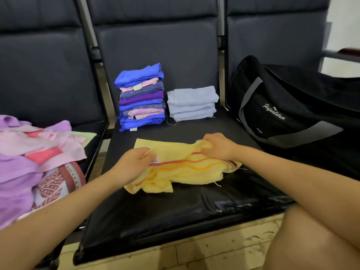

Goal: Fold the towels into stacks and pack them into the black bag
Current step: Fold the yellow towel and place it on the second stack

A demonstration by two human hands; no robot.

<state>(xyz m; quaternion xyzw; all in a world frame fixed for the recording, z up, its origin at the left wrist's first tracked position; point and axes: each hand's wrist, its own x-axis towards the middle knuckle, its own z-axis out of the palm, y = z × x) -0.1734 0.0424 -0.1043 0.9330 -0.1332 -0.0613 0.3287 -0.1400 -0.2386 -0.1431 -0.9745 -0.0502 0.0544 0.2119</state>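
Gripping a crumpled yellow towel (187, 170) on the middle black seat (175, 207): left hand (134, 164) with fingers curled round the near-left edge, right hand (218, 146) pinching a fold at the far-right edge. Behind, against the backrest, a tall folded stack of blue and purple towels (141, 98), just beside a lower stack of pale grey-blue towels (191, 104). On the left seat, heaped unfolded pink and lilac towels (29, 152). On the right seat, lying well apart from the hands, the black bag (292, 106). Bottom right, a bare knee (315, 240).
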